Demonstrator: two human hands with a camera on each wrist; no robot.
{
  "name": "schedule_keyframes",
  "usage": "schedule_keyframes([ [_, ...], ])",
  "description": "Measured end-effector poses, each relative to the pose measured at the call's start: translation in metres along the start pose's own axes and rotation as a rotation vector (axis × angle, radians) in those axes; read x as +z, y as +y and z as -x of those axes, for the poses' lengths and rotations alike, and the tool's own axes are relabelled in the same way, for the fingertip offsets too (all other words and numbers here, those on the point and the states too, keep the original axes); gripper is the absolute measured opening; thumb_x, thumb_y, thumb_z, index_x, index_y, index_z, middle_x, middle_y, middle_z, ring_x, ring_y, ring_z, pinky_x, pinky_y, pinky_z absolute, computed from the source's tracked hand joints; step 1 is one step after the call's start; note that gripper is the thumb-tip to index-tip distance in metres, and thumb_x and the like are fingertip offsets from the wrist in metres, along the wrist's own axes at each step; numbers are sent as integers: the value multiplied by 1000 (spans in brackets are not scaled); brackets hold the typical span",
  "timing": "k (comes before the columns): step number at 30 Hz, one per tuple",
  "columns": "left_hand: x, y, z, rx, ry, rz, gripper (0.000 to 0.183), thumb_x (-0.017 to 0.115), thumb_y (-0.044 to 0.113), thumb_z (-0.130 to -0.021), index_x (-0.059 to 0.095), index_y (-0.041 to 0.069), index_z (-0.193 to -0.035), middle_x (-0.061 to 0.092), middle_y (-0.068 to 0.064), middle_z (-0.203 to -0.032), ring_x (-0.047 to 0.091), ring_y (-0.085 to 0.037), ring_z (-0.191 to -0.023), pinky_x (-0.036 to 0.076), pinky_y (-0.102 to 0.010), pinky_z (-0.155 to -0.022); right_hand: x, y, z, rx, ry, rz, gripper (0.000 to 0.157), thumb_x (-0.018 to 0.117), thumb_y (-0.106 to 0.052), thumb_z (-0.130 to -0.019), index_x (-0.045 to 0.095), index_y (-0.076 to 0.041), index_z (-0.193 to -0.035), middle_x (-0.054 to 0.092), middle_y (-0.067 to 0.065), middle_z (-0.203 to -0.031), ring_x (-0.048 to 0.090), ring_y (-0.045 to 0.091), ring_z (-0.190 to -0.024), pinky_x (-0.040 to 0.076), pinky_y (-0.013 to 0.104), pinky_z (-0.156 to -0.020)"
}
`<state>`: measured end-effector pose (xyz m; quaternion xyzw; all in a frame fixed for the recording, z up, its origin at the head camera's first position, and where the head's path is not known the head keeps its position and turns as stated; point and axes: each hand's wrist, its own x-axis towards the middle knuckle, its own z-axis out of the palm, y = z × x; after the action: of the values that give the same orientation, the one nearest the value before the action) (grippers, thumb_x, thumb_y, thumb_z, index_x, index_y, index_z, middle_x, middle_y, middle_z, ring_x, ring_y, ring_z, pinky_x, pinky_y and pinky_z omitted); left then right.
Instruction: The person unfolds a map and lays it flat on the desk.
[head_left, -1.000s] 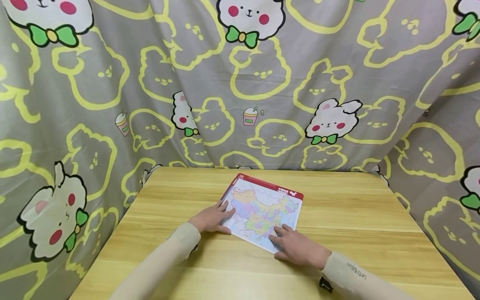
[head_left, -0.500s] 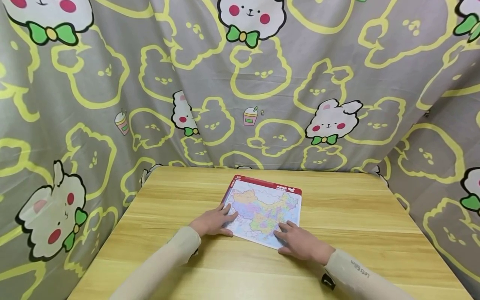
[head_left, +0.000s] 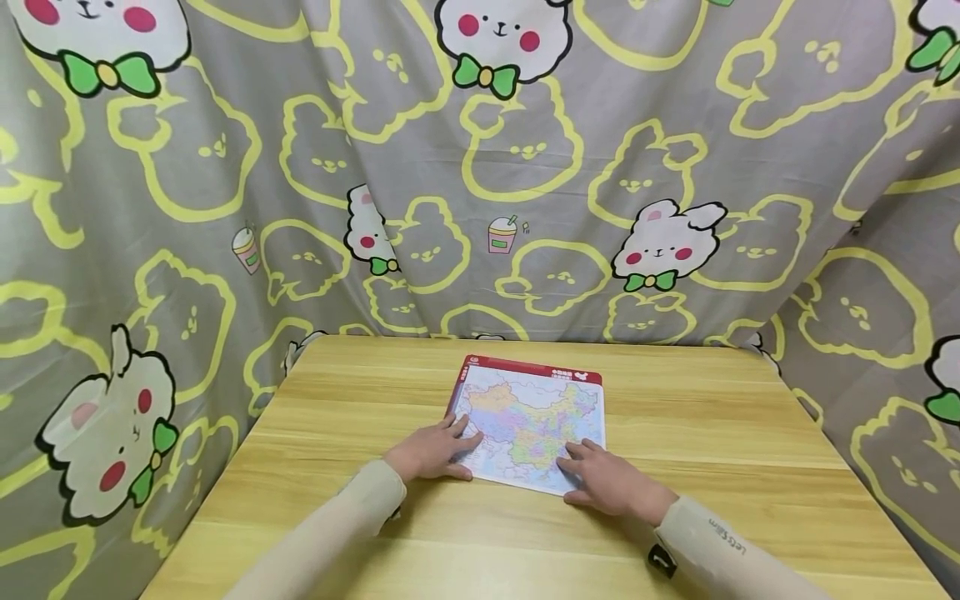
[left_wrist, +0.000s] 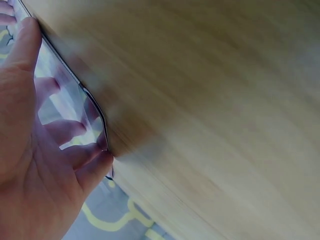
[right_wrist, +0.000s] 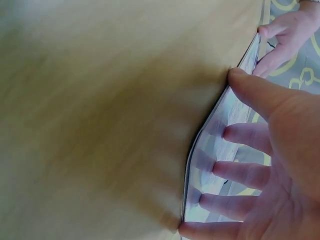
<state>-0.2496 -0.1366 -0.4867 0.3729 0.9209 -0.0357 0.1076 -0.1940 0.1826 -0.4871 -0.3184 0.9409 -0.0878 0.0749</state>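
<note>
A thin rectangular map [head_left: 517,421] with a red header strip lies flat on the table, slightly turned to it. It shows pastel-coloured regions. My left hand [head_left: 433,450] rests on its left edge with fingers spread, the thumb at the lower left corner. Over the lower right corner lies my right hand [head_left: 617,483], its fingertips on the printed face and the thumb by the bottom edge. Both wrist views catch the fingers touching the map's glossy surface, extended rather than wrapped around it; the right hand [right_wrist: 295,140] has them well spread.
The map is on a light wood-grain table [head_left: 345,392]. Beyond its far edge hangs a grey curtain [head_left: 420,167] with yellow outlines and white cartoon animals, which also runs down both sides.
The map has turned slightly counterclockwise, so its top edge runs nearer to level. My right hand has shifted up and to the right, my left hand slightly right and down.
</note>
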Motion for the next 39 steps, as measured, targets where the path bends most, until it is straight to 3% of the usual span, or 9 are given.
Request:
schedule_keyframes([
  [10, 7, 6, -4, 9, 3, -32, 71, 45, 62, -89, 34, 24, -148, 25, -16, -152, 25, -40, -136, 35, -45, -104, -2, 9, 1, 1, 14, -18, 55, 67, -36, -87, 58, 2, -127, 46, 26, -135, 40, 50, -123, 35, 57, -98],
  [28, 1, 20, 0, 31, 12, -72, 68, 43, 60, -91, 32, 25, -149, 26, -16, -152, 27, -39, -136, 33, -43, -105, -7, 28, 4, -51, 3, -5, 53, 64, -31, -90, 55, 3, -130, 43, 28, -138, 37, 52, -124, 35, 58, -97],
  [39, 1, 28, 2, 48, 9, -129, 68, 41, 61, -91, 31, 27, -149, 29, -14, -151, 29, -37, -136, 30, -39, -108, -6, 38, 6, -80, 47, 42, 49, 62, -29, -91, 56, 4, -128, 46, 30, -133, 41, 53, -120, 37, 58, -96],
])
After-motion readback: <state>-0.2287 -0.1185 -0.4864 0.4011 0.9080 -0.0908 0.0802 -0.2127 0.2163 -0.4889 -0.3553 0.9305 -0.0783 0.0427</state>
